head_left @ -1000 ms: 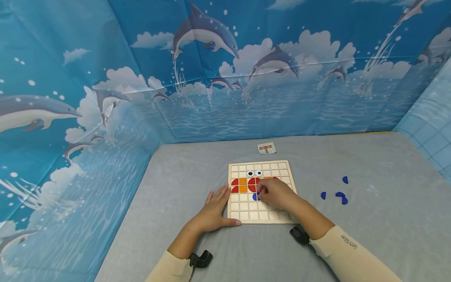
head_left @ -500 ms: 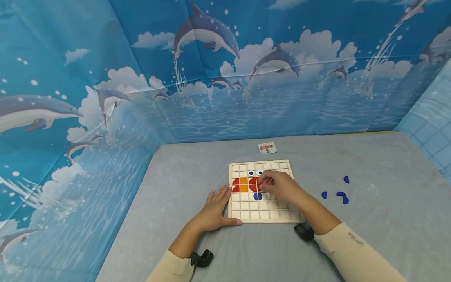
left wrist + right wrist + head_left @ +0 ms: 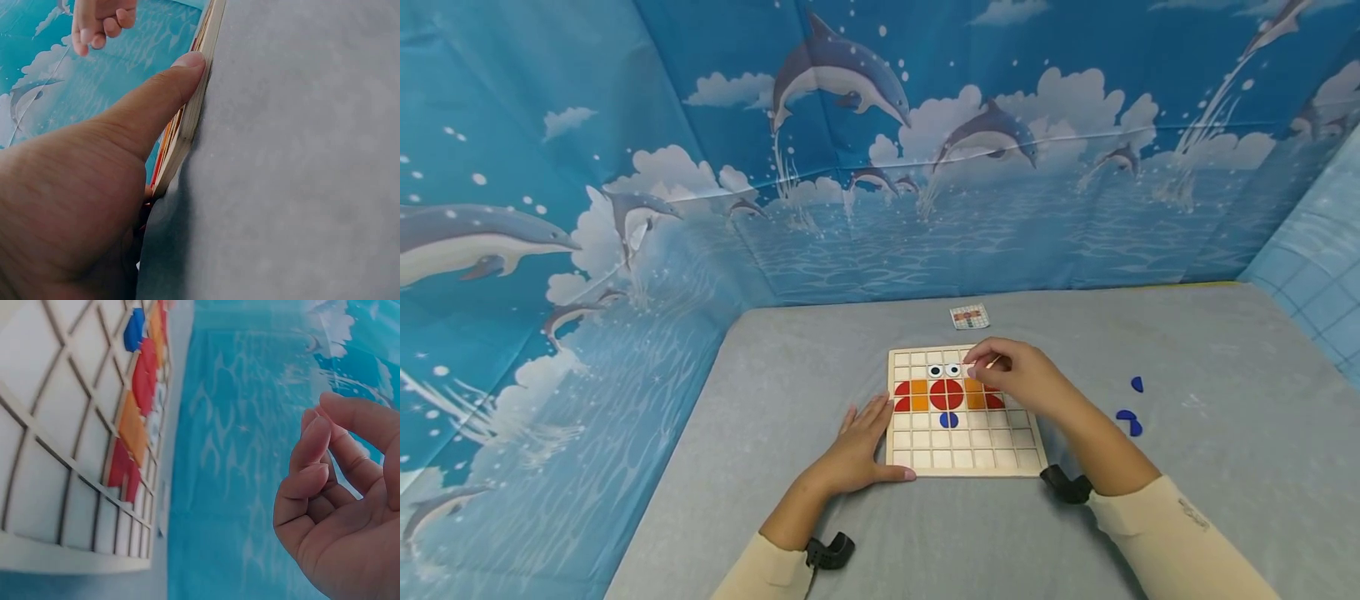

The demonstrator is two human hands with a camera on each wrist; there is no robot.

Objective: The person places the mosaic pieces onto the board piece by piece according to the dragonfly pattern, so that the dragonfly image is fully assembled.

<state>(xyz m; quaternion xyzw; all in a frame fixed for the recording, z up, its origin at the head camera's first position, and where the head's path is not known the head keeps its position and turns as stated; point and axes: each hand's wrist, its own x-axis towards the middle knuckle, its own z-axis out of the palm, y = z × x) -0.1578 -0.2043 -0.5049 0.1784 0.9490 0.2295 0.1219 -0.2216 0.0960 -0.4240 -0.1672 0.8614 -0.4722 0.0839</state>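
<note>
A wooden grid board [image 3: 940, 458] lies in front of me, and my left hand [image 3: 853, 450] braces its near-left corner, fingers at the left side. The straight thumb [image 3: 150, 103] lies along the front edge. Over the board's upper right hovers my right hand [image 3: 1026, 375], fingers loosely curled, nothing between the fingertips in the right wrist view. Set in the grid are two eye tiles [image 3: 943, 371], a red circle [image 3: 946, 395], orange squares [image 3: 919, 396], red quarter-like pieces [image 3: 902, 397] and two blue half-rounds forming a small circle [image 3: 949, 420].
Loose blue half-round pieces [image 3: 1126, 415] lie on the grey cloth right of the board. A small pattern card [image 3: 969, 317] sits beyond its far edge. A dolphin-print curtain [image 3: 925, 250] rises behind the table.
My right hand has lifted from the blue pieces and moved away and to the right. A loose blue piece is now hidden behind the right forearm. The left hand stays put.
</note>
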